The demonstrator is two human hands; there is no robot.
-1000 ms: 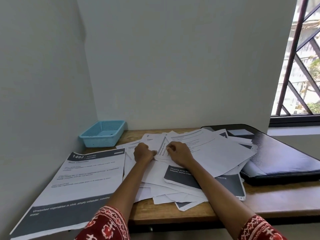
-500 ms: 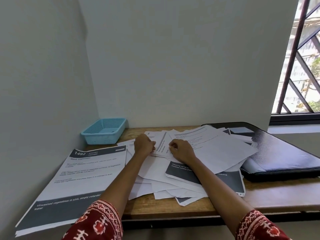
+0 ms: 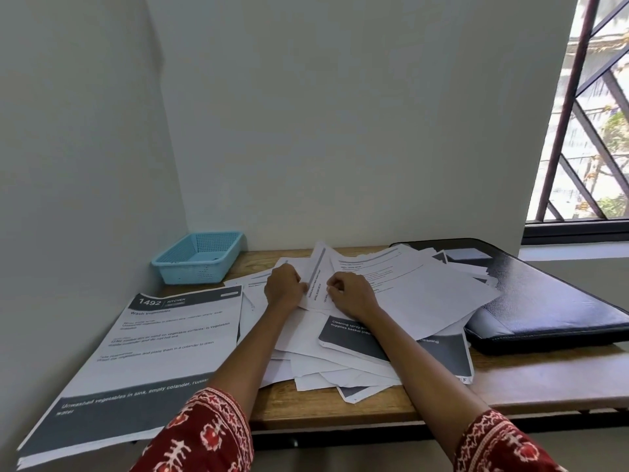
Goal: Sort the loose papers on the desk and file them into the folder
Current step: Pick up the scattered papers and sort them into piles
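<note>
Grip: left hand (image 3: 284, 287) and right hand (image 3: 350, 294) both have fingers curled onto one printed sheet (image 3: 318, 277), which they pinch at its near corners, left hand on its left edge, right hand on its right edge. The sheet's far end is lifted off the pile and points toward 12 o'clock; its near end stays low between the two hands. Long axis runs roughly 6 to 12, tilted slightly toward 1.

Outward: the sheet rises from the middle of the loose paper pile (image 3: 391, 318), which spreads from the hands toward 3 and 6 o'clock. A dark-banded page reading "Cleaning spray" (image 3: 354, 338) lies just under the right wrist.

Key relation: the black folder (image 3: 544, 301) lies at 3 o'clock from the grip, closed as far as I can see, with the pile's far-right sheets overlapping its left edge. The right hand is the nearer one. The sorted stack headed "1492 Kitchen" (image 3: 163, 349) lies at 8 o'clock, nearer the left hand, just beside the pile.

Judgement: the sheet is being picked out for sorting; it can travel left to the stack or right to the folder.

Other: blue basket (image 3: 199, 257) at 10 o'clock, well apart, on the wooden desk (image 3: 544, 379).
</note>
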